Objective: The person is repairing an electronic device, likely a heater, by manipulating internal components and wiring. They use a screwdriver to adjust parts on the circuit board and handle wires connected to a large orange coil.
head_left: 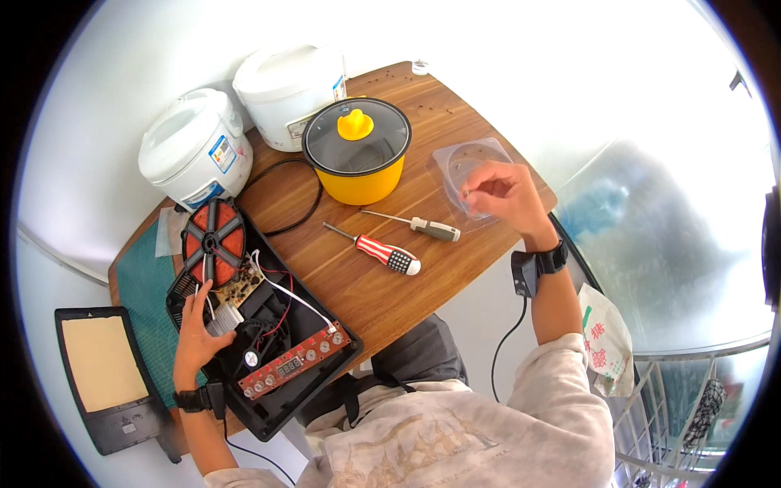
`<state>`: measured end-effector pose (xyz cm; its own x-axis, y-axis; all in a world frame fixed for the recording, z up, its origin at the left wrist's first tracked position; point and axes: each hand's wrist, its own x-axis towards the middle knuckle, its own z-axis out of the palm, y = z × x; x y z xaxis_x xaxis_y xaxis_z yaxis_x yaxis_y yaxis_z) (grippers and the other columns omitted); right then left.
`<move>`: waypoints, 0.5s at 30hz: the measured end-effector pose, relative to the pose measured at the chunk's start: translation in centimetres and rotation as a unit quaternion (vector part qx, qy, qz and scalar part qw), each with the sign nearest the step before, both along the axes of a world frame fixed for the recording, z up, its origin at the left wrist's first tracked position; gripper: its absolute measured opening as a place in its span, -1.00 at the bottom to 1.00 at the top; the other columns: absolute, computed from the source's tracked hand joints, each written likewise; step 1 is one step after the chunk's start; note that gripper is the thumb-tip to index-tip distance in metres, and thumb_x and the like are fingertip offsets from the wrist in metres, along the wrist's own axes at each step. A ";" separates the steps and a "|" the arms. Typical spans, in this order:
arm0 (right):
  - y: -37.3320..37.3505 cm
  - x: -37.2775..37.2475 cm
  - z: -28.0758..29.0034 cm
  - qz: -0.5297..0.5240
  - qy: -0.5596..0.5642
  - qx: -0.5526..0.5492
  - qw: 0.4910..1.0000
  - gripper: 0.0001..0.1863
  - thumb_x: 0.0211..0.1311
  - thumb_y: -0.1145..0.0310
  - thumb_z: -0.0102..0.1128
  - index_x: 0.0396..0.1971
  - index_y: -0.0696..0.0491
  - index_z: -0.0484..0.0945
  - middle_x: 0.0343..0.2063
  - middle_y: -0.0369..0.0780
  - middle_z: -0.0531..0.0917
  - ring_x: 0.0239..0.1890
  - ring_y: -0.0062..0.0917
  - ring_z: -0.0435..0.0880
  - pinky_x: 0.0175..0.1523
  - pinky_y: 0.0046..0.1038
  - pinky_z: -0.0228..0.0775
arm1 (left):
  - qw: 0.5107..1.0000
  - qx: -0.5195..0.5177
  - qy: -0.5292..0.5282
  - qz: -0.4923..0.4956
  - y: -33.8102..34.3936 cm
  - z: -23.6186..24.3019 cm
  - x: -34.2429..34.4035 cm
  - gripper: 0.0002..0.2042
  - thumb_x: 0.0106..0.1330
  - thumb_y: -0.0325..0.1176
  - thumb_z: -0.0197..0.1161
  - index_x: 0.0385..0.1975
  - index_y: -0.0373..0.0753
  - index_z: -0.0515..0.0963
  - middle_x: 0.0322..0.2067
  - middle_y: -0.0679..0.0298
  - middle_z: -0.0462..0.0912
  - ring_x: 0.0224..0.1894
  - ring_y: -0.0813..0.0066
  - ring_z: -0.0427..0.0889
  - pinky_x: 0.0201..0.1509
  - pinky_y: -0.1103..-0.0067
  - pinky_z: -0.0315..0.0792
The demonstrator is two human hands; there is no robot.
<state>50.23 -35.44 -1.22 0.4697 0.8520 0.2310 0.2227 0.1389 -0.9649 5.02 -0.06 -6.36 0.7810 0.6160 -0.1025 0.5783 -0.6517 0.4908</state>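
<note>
An opened induction cooker base [340, 358] lies in front of me, with a red coil [213, 241] on black spokes, a circuit board, a fan and a red control board [294, 363]. My left hand [201, 329] rests at the coil's near edge, fingers apart, thumb near the silver heat sink [224, 320]. Above a clear plastic tray [446, 163], my right hand [506, 193] pinches thumb and forefinger together. Something tiny shows at its fingertips, too small to name. Between the hands lie a red-and-white-handled screwdriver [386, 254] and a grey-handled screwdriver [435, 228].
A yellow pot [362, 185] with a glass lid stands beyond the screwdrivers. Two white rice cookers [192, 150] stand at the back left. A green mat [146, 281] lies under the cooker's left side; a black-framed panel [106, 358] is farther left. Small dark bits dot the far tabletop.
</note>
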 end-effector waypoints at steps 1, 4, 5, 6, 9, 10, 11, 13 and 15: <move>0.2 -0.8 0.3 0.044 0.016 0.025 0.999 -0.92 0.24 0.59 0.40 -0.29 0.15 0.70 -0.31 -0.27 0.76 -0.30 -0.65 0.72 -0.15 -0.59 0.58 | 1.000 0.006 0.001 0.001 0.0 0.0 -0.2 0.03 -0.15 -0.44 0.55 0.48 0.01 0.23 0.30 -0.08 0.33 0.35 -0.15 0.36 0.47 0.23 0.28; 0.8 -3.3 0.9 0.115 0.042 0.066 0.990 -0.88 0.22 0.57 0.46 -0.28 0.14 0.70 -0.29 -0.25 0.76 -0.26 -0.64 0.72 -0.12 -0.59 0.59 | 1.000 0.011 0.000 -0.005 0.0 -0.1 -0.4 0.03 -0.14 -0.43 0.55 0.48 0.02 0.22 0.24 -0.05 0.36 0.31 -0.14 0.38 0.45 0.23 0.29; 1.2 -4.0 1.1 0.124 0.032 0.079 0.989 -0.88 0.21 0.57 0.46 -0.27 0.14 0.70 -0.29 -0.25 0.76 -0.25 -0.64 0.73 -0.12 -0.59 0.59 | 1.000 0.006 -0.003 -0.010 0.0 0.1 -0.2 0.02 -0.14 -0.43 0.55 0.48 0.02 0.22 0.22 -0.04 0.37 0.30 -0.13 0.39 0.44 0.23 0.30; 1.6 -4.6 1.1 0.133 0.022 0.092 0.986 -0.87 0.20 0.58 0.47 -0.27 0.14 0.70 -0.29 -0.25 0.76 -0.24 -0.64 0.73 -0.13 -0.60 0.59 | 1.000 0.001 -0.006 -0.015 -0.1 0.2 -0.1 0.02 -0.14 -0.43 0.55 0.48 0.02 0.22 0.20 -0.02 0.38 0.29 -0.12 0.40 0.42 0.24 0.31; 2.8 -6.4 1.5 0.148 0.005 0.115 0.982 -0.88 0.20 0.59 0.46 -0.30 0.13 0.70 -0.28 -0.25 0.76 -0.26 -0.65 0.72 -0.15 -0.62 0.57 | 0.999 0.020 -0.020 -0.027 0.0 -0.1 -0.1 0.01 -0.13 -0.43 0.54 0.47 0.00 0.23 0.13 0.01 0.39 0.24 -0.10 0.42 0.39 0.24 0.33; 3.1 -6.9 1.9 0.150 -0.001 0.116 0.982 -0.89 0.20 0.59 0.46 -0.31 0.13 0.69 -0.28 -0.26 0.76 -0.26 -0.66 0.72 -0.15 -0.62 0.57 | 0.999 0.026 -0.022 -0.025 0.0 -0.2 -0.2 0.01 -0.13 -0.43 0.55 0.47 0.00 0.23 0.13 0.02 0.39 0.23 -0.10 0.42 0.38 0.24 0.33; 3.5 -7.3 2.3 0.144 -0.047 0.113 0.982 -0.88 0.17 0.59 0.47 -0.32 0.11 0.69 -0.34 -0.29 0.75 -0.31 -0.70 0.70 -0.22 -0.64 0.55 | 0.999 0.032 -0.024 -0.024 -0.1 -0.3 -0.4 0.00 -0.13 -0.43 0.55 0.47 -0.01 0.24 0.13 0.02 0.39 0.23 -0.10 0.42 0.38 0.24 0.34; 3.9 -7.9 2.8 0.147 -0.102 0.102 0.979 -0.87 0.17 0.56 0.47 -0.31 0.11 0.69 -0.37 -0.32 0.74 -0.35 -0.72 0.69 -0.25 -0.64 0.55 | 0.999 0.028 -0.023 -0.022 -0.1 -0.2 -0.4 0.00 -0.13 -0.43 0.55 0.47 -0.01 0.24 0.14 0.01 0.39 0.23 -0.10 0.42 0.38 0.24 0.34; 4.7 -8.9 3.0 0.114 -0.130 0.079 0.982 -0.87 0.16 0.55 0.46 -0.31 0.10 0.68 -0.41 -0.33 0.73 -0.39 -0.71 0.69 -0.28 -0.63 0.55 | 1.000 0.007 -0.016 -0.013 -0.2 0.2 -0.2 0.01 -0.13 -0.43 0.55 0.47 0.00 0.24 0.16 0.00 0.39 0.24 -0.10 0.41 0.38 0.24 0.34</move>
